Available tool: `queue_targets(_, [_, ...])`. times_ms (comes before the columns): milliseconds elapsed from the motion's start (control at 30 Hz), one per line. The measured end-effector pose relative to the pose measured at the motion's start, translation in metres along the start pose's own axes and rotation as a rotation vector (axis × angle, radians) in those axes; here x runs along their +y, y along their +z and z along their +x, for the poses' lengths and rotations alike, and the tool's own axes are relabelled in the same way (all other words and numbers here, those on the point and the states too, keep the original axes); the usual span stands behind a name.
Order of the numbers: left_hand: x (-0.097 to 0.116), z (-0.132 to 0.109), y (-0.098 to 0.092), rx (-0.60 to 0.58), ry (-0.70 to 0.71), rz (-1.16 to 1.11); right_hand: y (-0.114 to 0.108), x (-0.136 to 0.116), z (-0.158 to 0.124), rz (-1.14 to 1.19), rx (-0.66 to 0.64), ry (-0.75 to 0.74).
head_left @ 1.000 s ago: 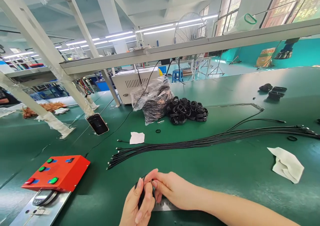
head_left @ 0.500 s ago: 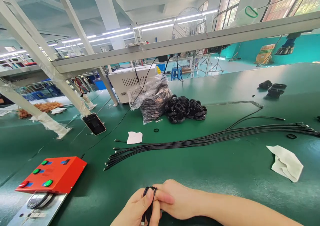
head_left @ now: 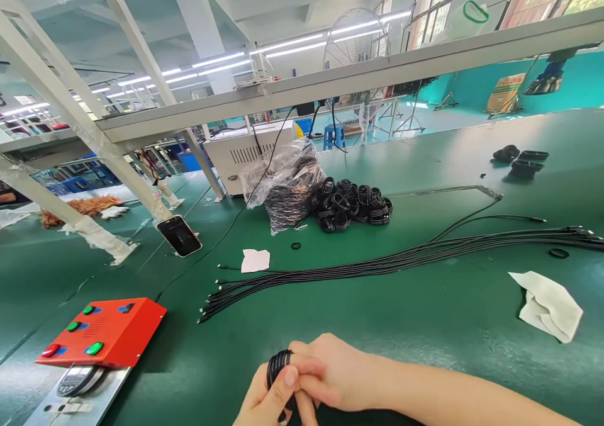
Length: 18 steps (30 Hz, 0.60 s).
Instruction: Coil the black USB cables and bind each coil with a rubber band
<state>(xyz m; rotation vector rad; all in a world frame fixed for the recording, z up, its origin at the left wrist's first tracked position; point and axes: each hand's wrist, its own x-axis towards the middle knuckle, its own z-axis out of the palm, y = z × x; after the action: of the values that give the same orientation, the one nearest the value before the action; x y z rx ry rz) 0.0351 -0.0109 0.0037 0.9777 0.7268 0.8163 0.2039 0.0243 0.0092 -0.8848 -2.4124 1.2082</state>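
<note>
Left hand (head_left: pixel 268 396) clamps black coil (head_left: pixel 278 367), long axis pointing forward; right hand (head_left: pixel 342 375), grip unclear

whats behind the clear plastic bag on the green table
A white vented case stands behind the clear plastic bag. The bag covers part of the case's front; that stretch can't be seen.

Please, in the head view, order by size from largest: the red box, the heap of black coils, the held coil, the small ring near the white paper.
1. Red box
2. Heap of black coils
3. Held coil, partly hidden, nearer the camera
4. Small ring
</note>
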Motion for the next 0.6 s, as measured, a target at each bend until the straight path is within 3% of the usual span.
queue_targets(200, [0.012,0.01,-0.008,-0.059,-0.086,-0.076,0.009,0.003,0.002,0.221,0.11,0.096])
queue_targets(367, [0.004,0.004,-0.01,-0.051,0.003,-0.119,0.018,0.007,0.004,0.388,0.028,0.061])
queue_targets(433, [-0.001,0.005,-0.009,0.031,0.051,-0.137,0.018,0.008,0.004,0.436,0.037,0.011])
queue_targets(600, [-0.006,0.015,-0.01,0.466,0.153,-0.071,0.012,0.007,0.003,0.33,0.254,-0.014])
